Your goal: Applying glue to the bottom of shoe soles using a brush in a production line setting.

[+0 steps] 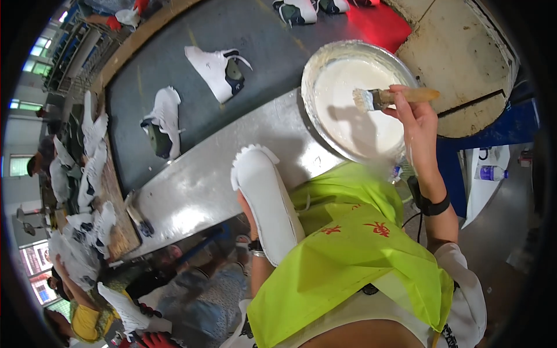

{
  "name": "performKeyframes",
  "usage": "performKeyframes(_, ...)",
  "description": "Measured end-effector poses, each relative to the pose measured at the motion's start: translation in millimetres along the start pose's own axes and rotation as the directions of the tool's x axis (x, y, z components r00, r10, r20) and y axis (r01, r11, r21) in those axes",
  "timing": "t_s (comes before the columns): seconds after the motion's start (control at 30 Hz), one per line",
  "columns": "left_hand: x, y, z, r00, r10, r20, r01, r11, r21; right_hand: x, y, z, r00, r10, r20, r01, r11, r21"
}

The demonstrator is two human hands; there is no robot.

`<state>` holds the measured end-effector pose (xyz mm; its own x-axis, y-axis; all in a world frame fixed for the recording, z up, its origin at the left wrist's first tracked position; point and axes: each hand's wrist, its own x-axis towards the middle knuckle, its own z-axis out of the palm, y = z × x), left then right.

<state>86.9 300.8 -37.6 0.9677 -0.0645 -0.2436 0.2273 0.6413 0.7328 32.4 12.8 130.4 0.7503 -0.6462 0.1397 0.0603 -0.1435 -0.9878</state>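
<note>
My right hand [419, 124] grips a wooden-handled brush [389, 97] whose white-coated bristles hang over a metal bowl [325, 55] of white glue. My left hand [246, 209] is mostly hidden behind a white shoe upper [264, 200], which it holds bottom side up against my lime green apron [348, 243]. The bowl stands on a steel ledge [197, 185] just in front of me.
Two white shoe uppers [219, 69] [162, 122] lie on the dark grey belt beyond the ledge. Several more uppers [87, 174] are stacked on a wooden shelf at left. A person in yellow [87, 319] works at lower left. A round worn board [458, 52] sits at upper right.
</note>
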Motion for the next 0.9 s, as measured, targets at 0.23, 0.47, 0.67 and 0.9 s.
performKeyframes(0.23,11,59,85,0.972,0.028,0.234,-0.027,1.000,-0.006,39,84,-6,0.969,-0.039,0.243,0.152,0.869,-0.471)
performKeyframes(0.47,-7,21,-23,0.722,-0.336,0.605,0.288,0.941,0.179,31,92,9,0.916,0.186,0.354,0.255,0.410,-0.876)
performKeyframes(0.67,5,8,7,0.807,-0.547,0.223,0.501,0.834,0.233,57,78,-15,0.967,-0.015,0.255,0.153,0.833,-0.531)
performKeyframes(0.9,-13,10,53,0.795,-0.577,0.189,0.474,0.784,0.400,25,33,21,0.975,-0.096,0.202,0.105,0.994,-0.034)
